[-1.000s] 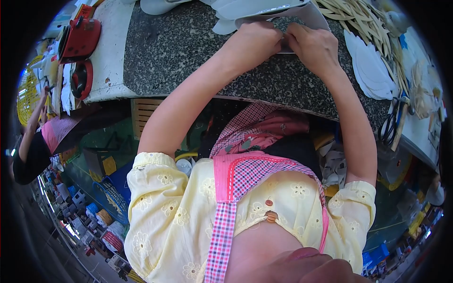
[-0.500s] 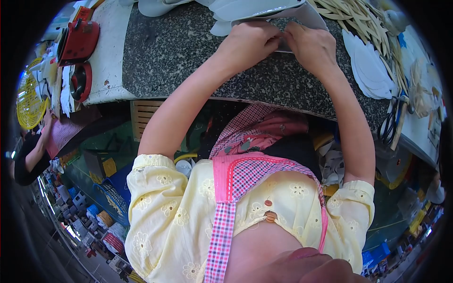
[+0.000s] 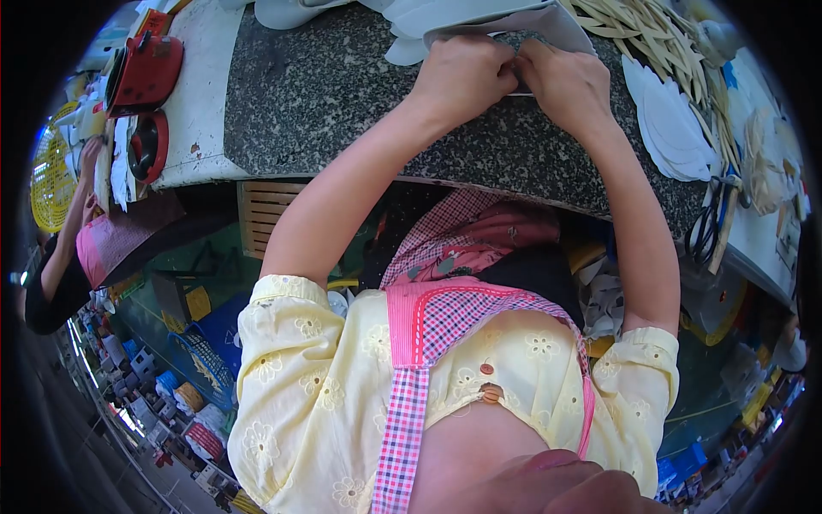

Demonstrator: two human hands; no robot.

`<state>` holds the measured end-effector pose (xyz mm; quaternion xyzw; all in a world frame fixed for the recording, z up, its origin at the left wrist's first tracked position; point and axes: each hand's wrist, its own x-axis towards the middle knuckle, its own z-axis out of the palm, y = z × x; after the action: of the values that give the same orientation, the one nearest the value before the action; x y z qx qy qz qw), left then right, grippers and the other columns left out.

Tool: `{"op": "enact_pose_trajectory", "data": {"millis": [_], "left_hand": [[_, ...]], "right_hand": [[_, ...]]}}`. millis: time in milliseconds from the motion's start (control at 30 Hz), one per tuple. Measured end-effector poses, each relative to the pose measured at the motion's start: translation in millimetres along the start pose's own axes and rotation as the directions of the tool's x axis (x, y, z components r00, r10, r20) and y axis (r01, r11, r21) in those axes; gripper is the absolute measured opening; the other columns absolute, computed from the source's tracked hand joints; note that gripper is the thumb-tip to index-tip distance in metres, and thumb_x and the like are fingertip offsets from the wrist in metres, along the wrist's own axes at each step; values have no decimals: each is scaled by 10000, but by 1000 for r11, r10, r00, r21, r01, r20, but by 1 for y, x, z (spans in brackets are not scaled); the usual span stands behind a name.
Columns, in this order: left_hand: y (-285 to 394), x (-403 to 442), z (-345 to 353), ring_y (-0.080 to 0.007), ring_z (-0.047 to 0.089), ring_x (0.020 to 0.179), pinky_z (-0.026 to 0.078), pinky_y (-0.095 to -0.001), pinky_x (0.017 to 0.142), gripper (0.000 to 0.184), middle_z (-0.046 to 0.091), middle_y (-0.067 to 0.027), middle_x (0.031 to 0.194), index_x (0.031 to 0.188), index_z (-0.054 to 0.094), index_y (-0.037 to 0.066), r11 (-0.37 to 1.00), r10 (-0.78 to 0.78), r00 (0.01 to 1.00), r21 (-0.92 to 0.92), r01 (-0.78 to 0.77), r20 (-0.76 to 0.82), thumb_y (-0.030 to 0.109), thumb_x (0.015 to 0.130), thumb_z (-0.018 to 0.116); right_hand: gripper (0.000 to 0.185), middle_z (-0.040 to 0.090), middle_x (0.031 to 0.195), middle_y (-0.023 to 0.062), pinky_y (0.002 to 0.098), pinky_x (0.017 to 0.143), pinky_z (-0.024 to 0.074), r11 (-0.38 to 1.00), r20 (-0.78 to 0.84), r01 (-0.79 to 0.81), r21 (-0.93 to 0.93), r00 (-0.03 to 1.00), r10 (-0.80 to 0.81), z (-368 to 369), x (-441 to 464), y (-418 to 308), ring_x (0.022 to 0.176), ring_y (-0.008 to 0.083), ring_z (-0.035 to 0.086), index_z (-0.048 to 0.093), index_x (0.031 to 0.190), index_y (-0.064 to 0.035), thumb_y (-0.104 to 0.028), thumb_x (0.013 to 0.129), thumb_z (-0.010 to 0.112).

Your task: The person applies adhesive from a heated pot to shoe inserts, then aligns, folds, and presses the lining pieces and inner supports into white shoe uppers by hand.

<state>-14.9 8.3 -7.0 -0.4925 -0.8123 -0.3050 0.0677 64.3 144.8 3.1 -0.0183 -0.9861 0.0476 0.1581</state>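
My left hand [image 3: 467, 75] and my right hand [image 3: 567, 84] are close together at the far side of the dark speckled stone slab [image 3: 317, 103]. Both have curled, pinching fingers at the near edge of a thin grey-white sheet piece [image 3: 565, 26], which bends up behind them. The fingertips are partly hidden, so the exact grip is unclear. More white cut pieces [image 3: 409, 51] lie under and to the left of the held one. A fan of white curved pieces [image 3: 668, 120] rests to the right of my right hand.
Long cream strips [image 3: 638, 30] are heaped at the back right. Black-handled scissors [image 3: 707, 224] sit at the right table edge. On the left are a red container [image 3: 152, 73] and a red-black tape roll [image 3: 148, 146]. A co-worker's arm [image 3: 64, 248] is by a yellow basket [image 3: 51, 176].
My left hand and forearm have shifted slightly right, and the sheet's near edge has moved a little. My right hand is nearly still. The co-worker's arm at left has moved up.
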Motion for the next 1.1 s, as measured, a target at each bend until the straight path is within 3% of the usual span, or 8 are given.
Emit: {"op": "enact_pose_trajectory", "data": {"millis": [200, 300, 400, 500, 700, 1000, 1100], "left_hand": [[-4, 1, 4, -287, 589, 636, 475, -381, 592, 120, 573, -136, 653, 687, 608, 52, 999, -17, 997, -51, 13, -80, 171, 674, 599], [-10, -3, -10, -288, 593, 648, 478, -382, 604, 130, 578, -138, 656, 700, 621, 44, 979, 26, 1000, -202, -28, -13, 170, 693, 592], [-8, -10, -7, -293, 597, 660, 483, -383, 619, 136, 589, -145, 679, 713, 635, 37, 984, 72, 996, -163, -79, -48, 164, 702, 586], [-3, -4, -7, -296, 601, 669, 486, -383, 629, 148, 601, -153, 703, 712, 643, 31, 996, -63, 993, -53, 69, 104, 167, 699, 586], [3, 4, -4, -314, 602, 654, 488, -401, 614, 166, 604, -162, 710, 686, 635, 30, 994, -108, 989, -18, 110, 102, 189, 680, 587], [3, -1, 12, -304, 604, 644, 493, -408, 590, 154, 603, -144, 683, 690, 584, 25, 994, -99, 988, 36, 103, -116, 179, 686, 585], [-4, 0, 12, -300, 606, 652, 491, -400, 596, 135, 609, -145, 701, 709, 588, 28, 992, -122, 983, -59, 115, -135, 163, 698, 586]], "right_hand": [[142, 624, 695, 69, 386, 568, 470, 1000, 45, 6, -9, 999, -5, -3, 1, 1, 667, 274, 614, 570, 826, -133, -269, 817, 528], [146, 625, 693, 74, 386, 570, 471, 1000, 46, -4, -13, 999, 5, -1, 2, 2, 659, 275, 613, 571, 833, -129, -265, 824, 517], [146, 624, 692, 80, 389, 574, 471, 999, 64, -24, -34, 998, 26, 2, 4, -2, 652, 280, 613, 572, 838, -126, -259, 826, 513], [146, 624, 690, 84, 392, 574, 471, 999, 70, -20, -35, 997, 23, -1, 4, -2, 650, 285, 612, 573, 838, -123, -257, 821, 516], [154, 619, 678, 85, 393, 566, 470, 1000, 52, -12, -18, 999, 13, -1, 4, -1, 648, 287, 610, 565, 819, -120, -269, 812, 527], [162, 613, 665, 80, 392, 556, 465, 999, 4, 36, -2, 999, -36, -1, 4, 0, 631, 282, 606, 551, 780, -117, -272, 820, 524], [156, 613, 666, 77, 387, 551, 465, 998, -29, 57, 18, 998, -57, 0, 2, 1, 627, 281, 605, 553, 784, -120, -269, 821, 524]]}}
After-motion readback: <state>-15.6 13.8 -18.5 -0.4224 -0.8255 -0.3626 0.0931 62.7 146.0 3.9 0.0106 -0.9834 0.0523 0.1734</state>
